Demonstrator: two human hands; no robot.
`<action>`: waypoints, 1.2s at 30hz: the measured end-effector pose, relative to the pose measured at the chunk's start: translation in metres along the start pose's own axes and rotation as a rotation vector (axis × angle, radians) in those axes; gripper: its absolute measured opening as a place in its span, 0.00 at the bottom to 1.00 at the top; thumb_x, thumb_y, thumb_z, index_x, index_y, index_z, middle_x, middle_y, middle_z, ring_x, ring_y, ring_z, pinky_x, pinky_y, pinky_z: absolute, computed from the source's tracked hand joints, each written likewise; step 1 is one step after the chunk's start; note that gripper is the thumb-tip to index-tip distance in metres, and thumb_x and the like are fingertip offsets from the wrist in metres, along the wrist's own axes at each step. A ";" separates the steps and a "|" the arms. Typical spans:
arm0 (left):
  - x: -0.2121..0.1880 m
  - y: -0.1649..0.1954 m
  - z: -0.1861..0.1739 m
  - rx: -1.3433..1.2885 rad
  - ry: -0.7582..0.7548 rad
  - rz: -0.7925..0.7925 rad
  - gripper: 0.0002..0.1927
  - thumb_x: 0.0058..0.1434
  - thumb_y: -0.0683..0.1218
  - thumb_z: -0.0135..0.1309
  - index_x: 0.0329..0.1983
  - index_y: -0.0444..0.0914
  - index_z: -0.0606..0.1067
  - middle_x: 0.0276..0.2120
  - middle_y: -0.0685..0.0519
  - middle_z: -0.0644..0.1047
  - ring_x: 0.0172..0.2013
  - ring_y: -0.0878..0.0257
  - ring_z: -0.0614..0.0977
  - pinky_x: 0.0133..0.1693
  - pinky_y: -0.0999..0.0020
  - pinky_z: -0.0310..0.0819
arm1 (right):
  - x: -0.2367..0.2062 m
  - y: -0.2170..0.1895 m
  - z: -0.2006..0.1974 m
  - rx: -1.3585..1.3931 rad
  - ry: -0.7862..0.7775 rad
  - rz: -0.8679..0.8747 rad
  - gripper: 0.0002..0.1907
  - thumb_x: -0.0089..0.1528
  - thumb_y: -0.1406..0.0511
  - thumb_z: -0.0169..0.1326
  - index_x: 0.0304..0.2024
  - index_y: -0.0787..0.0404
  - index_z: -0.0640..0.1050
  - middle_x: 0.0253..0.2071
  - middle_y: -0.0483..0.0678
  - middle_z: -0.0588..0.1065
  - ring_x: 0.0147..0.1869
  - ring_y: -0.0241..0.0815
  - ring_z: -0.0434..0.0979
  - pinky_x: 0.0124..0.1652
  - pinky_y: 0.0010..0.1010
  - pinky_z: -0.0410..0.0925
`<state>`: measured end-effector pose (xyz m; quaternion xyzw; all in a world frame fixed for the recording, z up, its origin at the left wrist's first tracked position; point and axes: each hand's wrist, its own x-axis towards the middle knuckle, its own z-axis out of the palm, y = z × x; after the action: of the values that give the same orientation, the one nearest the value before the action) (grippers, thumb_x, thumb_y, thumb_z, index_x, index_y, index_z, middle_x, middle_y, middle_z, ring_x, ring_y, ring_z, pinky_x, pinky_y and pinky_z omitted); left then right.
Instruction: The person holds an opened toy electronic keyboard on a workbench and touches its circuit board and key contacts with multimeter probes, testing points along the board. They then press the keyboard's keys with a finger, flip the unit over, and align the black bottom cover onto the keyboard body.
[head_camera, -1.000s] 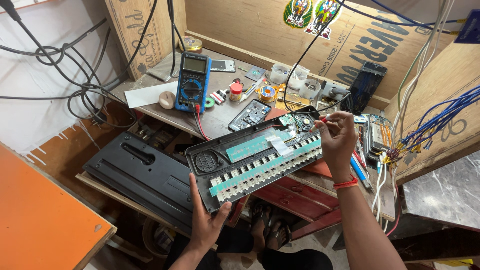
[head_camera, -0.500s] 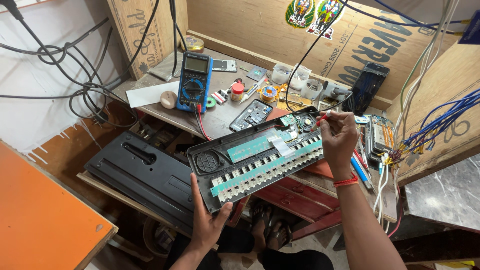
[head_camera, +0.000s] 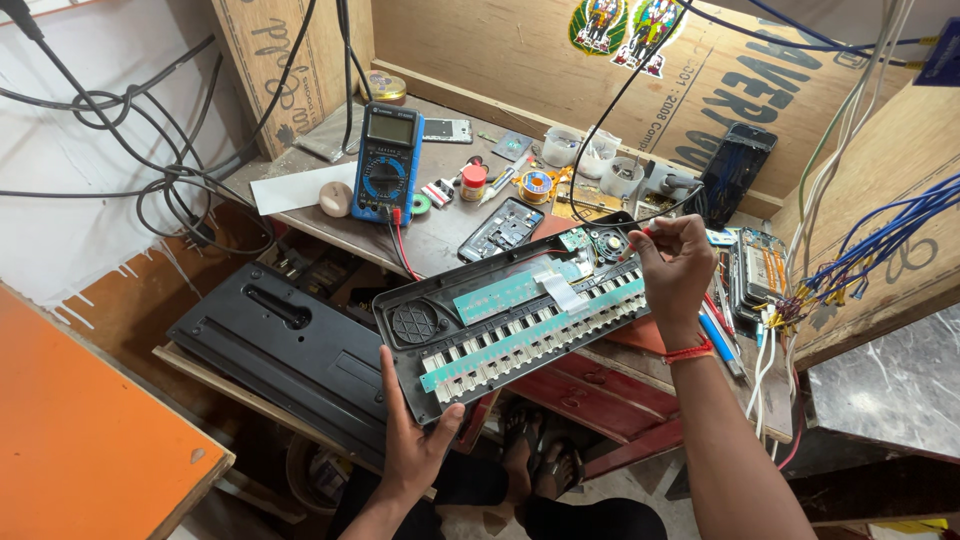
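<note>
In the head view, the left hand (head_camera: 415, 445) grips the near edge of the opened keyboard (head_camera: 515, 315), which lies tilted over the front edge of the worktop (head_camera: 440, 235). The right hand (head_camera: 675, 275) pinches a thin red-tipped tool (head_camera: 648, 232), probably a probe, at the far right corner. Good practice here: support the case firmly and keep the tip steady, off the ribbon cable (head_camera: 560, 290).

Blue multimeter (head_camera: 385, 162) on workbench (head_camera: 430, 240), black back cover (head_camera: 280, 345), blue wire bundle (head_camera: 880, 240), solder spool (head_camera: 538, 186)
</note>
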<state>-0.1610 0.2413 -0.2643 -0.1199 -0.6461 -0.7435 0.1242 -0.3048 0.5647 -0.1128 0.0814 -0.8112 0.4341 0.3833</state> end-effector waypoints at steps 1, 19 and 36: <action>0.000 0.000 0.000 -0.009 -0.003 -0.004 0.59 0.63 0.55 0.56 0.76 0.41 0.23 0.67 0.34 0.61 0.63 0.48 0.75 0.62 0.52 0.73 | 0.000 0.001 0.000 -0.028 0.008 -0.024 0.15 0.64 0.76 0.64 0.43 0.68 0.69 0.40 0.58 0.79 0.45 0.44 0.83 0.46 0.28 0.76; 0.000 0.001 0.000 -0.030 -0.020 -0.014 0.59 0.64 0.55 0.56 0.76 0.40 0.22 0.65 0.34 0.64 0.62 0.49 0.76 0.62 0.52 0.74 | 0.007 0.004 0.001 0.369 -0.148 0.020 0.10 0.65 0.78 0.54 0.43 0.66 0.67 0.43 0.53 0.79 0.48 0.38 0.84 0.46 0.26 0.79; 0.000 0.004 -0.001 -0.018 -0.016 -0.025 0.59 0.63 0.55 0.56 0.76 0.40 0.22 0.65 0.34 0.64 0.62 0.48 0.76 0.61 0.52 0.74 | 0.010 0.005 0.007 0.373 -0.194 0.059 0.10 0.65 0.80 0.52 0.41 0.66 0.66 0.44 0.55 0.80 0.49 0.40 0.84 0.44 0.27 0.79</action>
<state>-0.1593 0.2396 -0.2605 -0.1189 -0.6420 -0.7496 0.1086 -0.3175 0.5646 -0.1117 0.1685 -0.7519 0.5777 0.2692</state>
